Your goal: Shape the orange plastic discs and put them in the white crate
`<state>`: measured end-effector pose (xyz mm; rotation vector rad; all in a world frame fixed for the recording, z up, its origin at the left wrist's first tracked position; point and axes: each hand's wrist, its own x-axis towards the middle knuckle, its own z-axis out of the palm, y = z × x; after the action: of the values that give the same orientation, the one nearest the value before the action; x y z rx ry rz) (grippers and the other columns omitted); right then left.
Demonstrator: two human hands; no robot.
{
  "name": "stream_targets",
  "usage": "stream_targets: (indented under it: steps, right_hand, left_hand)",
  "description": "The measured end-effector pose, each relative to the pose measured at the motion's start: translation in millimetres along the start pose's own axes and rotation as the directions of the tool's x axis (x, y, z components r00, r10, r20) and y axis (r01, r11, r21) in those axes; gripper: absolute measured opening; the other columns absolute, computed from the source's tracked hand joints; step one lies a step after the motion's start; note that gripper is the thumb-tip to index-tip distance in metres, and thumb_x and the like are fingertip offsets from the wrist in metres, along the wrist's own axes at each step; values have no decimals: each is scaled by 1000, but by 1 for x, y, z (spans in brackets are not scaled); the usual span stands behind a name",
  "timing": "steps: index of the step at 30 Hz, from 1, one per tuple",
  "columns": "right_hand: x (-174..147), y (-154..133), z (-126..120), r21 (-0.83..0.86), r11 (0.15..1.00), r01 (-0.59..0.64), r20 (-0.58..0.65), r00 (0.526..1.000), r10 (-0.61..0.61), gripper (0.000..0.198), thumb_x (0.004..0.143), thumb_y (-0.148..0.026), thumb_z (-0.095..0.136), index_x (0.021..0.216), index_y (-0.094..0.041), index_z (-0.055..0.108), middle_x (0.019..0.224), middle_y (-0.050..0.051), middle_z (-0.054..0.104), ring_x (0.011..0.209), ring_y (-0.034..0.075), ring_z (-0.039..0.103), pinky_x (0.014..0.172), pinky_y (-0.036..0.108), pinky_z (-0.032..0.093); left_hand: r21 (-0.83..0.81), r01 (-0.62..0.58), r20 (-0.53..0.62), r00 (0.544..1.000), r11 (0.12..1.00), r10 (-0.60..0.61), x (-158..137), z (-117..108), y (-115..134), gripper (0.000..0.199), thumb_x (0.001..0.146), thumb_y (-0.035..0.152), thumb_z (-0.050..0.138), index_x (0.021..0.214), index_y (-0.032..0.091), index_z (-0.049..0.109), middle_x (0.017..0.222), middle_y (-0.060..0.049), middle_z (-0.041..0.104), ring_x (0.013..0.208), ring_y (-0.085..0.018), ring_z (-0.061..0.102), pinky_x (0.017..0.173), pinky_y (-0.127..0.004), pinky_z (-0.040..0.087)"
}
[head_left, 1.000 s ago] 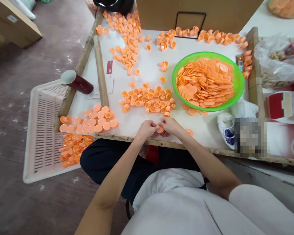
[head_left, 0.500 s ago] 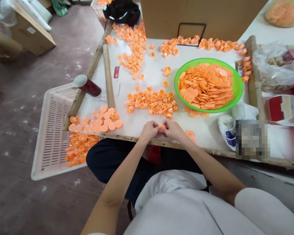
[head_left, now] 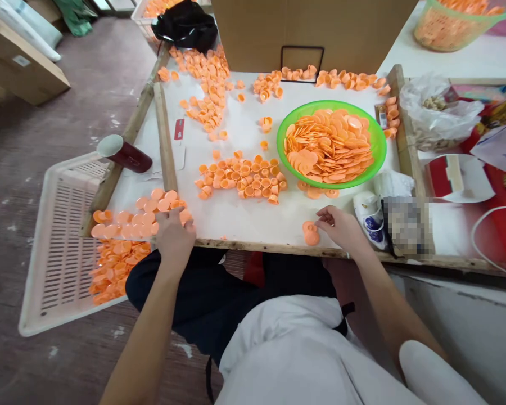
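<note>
Presently, head view: the left hand point(head_left: 175, 230) is palm down at the near-left part of the white table point(head_left: 244, 219), fingers bent over the right end of a spread of orange discs point(head_left: 141, 216); whether it pinches one cannot be told, the fingertips being partly hidden; the right hand point(head_left: 339, 225) is well apart from it, near the front edge, fingers loosely curved and parted, tips just beside a small overlapping group of discs point(head_left: 311, 242); contact there cannot be made out.

Between the hands and farther back, a cluster of orange cups point(head_left: 247, 179), many with mouths up, some tilted; right of these, a green basin point(head_left: 383, 152) heaped with more discs; at left, a wooden bar point(head_left: 165, 138) lies on the table, its near end at the disc spread; a dark red mug point(head_left: 130, 156) lies tilted beside it; below the table's left edge, a white slatted basket point(head_left: 63, 247) holds orange pieces point(head_left: 118, 270).
</note>
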<state>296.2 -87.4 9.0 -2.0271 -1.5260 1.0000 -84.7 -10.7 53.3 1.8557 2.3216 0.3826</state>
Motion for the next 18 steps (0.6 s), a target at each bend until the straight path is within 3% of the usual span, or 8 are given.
stream_targets:
  steps: [3, 6, 10, 14, 18]
  right_hand:
    - [0, 13, 14, -105, 994, 18, -19, 1000, -20, 22, 78, -32, 65, 96, -20, 62, 92, 5, 63, 73, 16, 61, 70, 30, 45]
    - [2, 7, 28, -200, 979, 39, -59, 997, -52, 21, 77, -31, 66, 94, -20, 62, 96, 7, 58, 74, 17, 59, 70, 30, 45]
    - [6, -5, 24, -146, 989, 34, -40, 998, -40, 13, 75, -26, 65, 85, -20, 59, 89, 5, 59, 72, 17, 58, 68, 30, 45]
    - [10, 2, 19, 105, 994, -12, -53, 998, 18, 12, 78, -31, 61, 83, -21, 57, 78, 2, 63, 67, 17, 58, 64, 30, 46]
    - [16, 8, 40, 312, 950, 11, -59, 998, 7, 24, 82, -36, 58, 102, -23, 60, 86, 3, 66, 73, 17, 61, 67, 31, 50]
  left_hand:
    - [-105, -146, 86, 984, 984, 155, -13, 12, 46, 22, 83, 23, 56, 103, 18, 62, 102, -11, 55, 81, -22, 61, 77, -34, 50]
    - [-214, -264, 160, 940, 941, 300, -21, 34, 100, 20, 85, 32, 59, 99, 18, 63, 96, -9, 56, 75, -19, 60, 70, -30, 47]
    - [-198, -338, 164, 914, 920, 371, -18, 69, 146, 27, 81, 38, 65, 96, 16, 61, 95, -11, 59, 81, -23, 59, 68, -30, 44]
    - [-211, -360, 208, 892, 909, 402, -16, 97, 144, 19, 82, 33, 65, 89, 16, 60, 93, -11, 62, 86, -24, 59, 76, -33, 45]
    - [-417, -212, 344, 863, 884, 369, -32, 97, 114, 18, 83, 32, 63, 95, 19, 61, 94, -5, 65, 76, -15, 60, 74, -27, 48]
